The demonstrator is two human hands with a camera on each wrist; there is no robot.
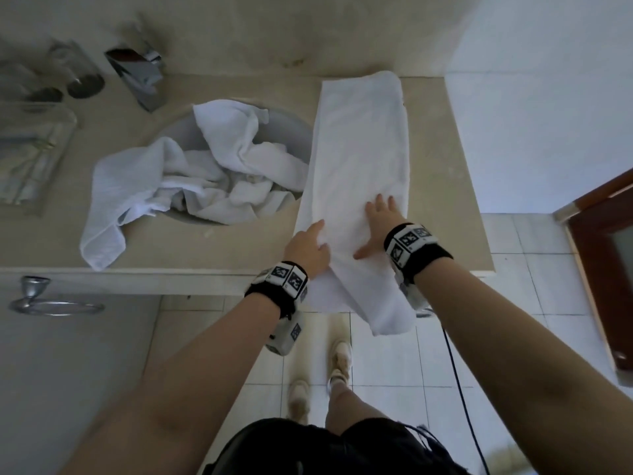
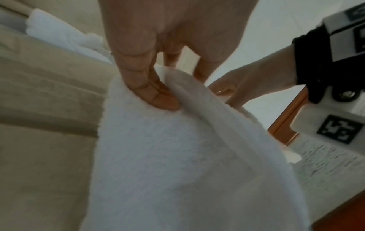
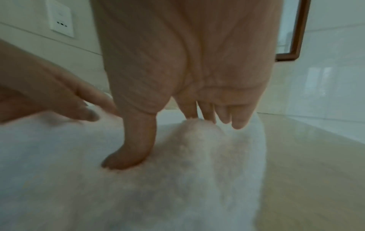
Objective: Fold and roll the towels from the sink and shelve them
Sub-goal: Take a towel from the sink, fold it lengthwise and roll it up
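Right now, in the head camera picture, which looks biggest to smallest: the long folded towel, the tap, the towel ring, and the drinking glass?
1. Folded towel, by far.
2. Towel ring.
3. Tap and drinking glass look about alike; both are blurry, so no ranking.

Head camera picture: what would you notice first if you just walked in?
First, the long white folded towel lying on the counter right of the sink, its near end hanging over the edge. The right hand presses flat on it, and the left hand holds its left edge, thumb tucked into a fold. Next, the heap of crumpled towels spilling out of the sink toward the left.
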